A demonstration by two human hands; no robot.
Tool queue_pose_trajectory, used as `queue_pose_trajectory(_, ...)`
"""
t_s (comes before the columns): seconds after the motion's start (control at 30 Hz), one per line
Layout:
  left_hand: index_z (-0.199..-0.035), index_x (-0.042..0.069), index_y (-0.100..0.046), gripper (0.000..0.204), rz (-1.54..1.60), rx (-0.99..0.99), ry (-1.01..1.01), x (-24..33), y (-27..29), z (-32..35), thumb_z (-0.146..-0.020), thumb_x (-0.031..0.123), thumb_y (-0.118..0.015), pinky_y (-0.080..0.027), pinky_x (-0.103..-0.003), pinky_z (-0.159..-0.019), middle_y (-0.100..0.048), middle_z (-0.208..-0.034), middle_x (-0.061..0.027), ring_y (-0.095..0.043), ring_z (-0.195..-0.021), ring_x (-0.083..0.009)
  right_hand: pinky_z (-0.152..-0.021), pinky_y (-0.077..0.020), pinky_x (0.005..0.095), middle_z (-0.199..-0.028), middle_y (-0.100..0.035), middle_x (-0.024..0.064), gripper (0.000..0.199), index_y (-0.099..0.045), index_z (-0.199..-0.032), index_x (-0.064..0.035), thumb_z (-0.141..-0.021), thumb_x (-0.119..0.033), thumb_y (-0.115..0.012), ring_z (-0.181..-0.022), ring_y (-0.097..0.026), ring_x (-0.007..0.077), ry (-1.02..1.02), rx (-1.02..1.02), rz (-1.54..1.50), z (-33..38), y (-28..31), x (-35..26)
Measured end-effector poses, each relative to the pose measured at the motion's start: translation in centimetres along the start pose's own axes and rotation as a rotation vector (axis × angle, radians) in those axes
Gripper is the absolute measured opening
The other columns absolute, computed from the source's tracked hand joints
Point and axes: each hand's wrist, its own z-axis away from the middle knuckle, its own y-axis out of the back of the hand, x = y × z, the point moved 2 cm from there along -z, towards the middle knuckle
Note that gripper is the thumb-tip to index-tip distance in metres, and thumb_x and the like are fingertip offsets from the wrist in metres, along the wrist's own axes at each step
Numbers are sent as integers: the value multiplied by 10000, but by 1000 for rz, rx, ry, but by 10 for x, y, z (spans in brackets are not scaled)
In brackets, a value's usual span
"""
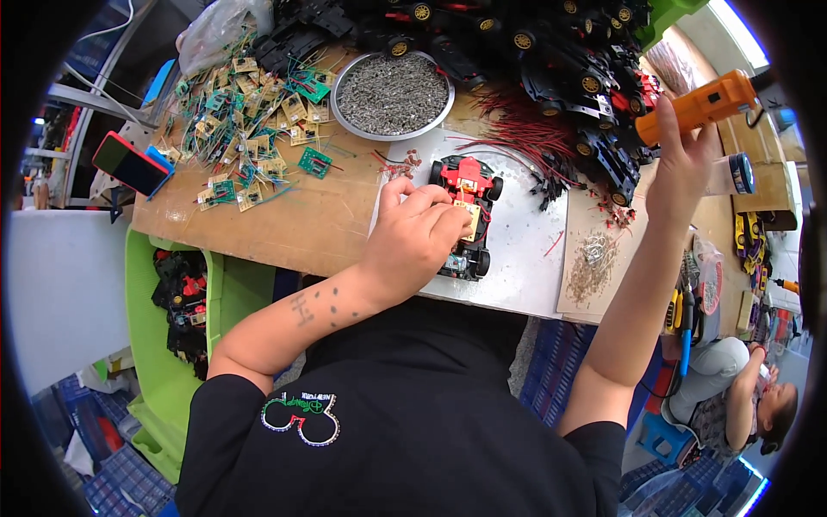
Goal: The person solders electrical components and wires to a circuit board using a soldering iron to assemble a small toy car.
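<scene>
On the white work sheet [525, 250] lies a toy car chassis [469, 177] with a red front part, black wheels and thin wires. My left hand [413, 237] is over the chassis, its fingers closed on a small tan circuit board [470, 221] at the middle of the car. Some of the chassis is hidden behind those fingers. Off to the right, my right hand [680, 164] is raised, with its fingers around an orange electric screwdriver [702, 105]. The screwdriver's tip cannot be made out.
A round metal tray [448, 102] full of small screws stands behind the chassis. Circuit boards [250, 138] are heaped left, dark car bodies [568, 77] and red wires [525, 121] at the back right. A phone [131, 164] and green bin [142, 302] are left; another person [732, 388] sits right.
</scene>
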Motion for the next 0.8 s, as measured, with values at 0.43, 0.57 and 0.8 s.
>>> queue_pose_trajectory(0.43, -886, 123, -586, 168, -54, -27, 7, 1, -3, 1, -819, 190, -725, -340, -423, -844, -640, -836, 36, -605, -954, -174, -620, -414, 296, -914, -520, 89, 400, -485, -1219, -12, -946, -292, -572, -660, -514, 144, -246, -396, -873, 89, -62, -81)
queue_pose_trajectory(0.57, -901, 121, -585, 179, -50, -35, 9, 1, -4, 2, -810, 183, -726, -341, -421, -842, -641, -842, 26, -607, -957, -175, -578, -390, 282, -880, -503, 79, 421, -472, -1175, -34, -966, -389, -560, -617, -498, 135, -251, -435, -832, 90, -62, -84)
queue_pose_trajectory(0.8, -938, 107, -585, 206, -25, 8, 52, 2, -6, 3, -796, 154, -726, -345, -426, -859, -643, -851, -4, -611, -954, -196, -570, -392, 279, -863, -503, 77, 408, -470, -1144, -43, -954, -387, -581, -597, -497, 136, -225, -379, -976, 94, -62, -84)
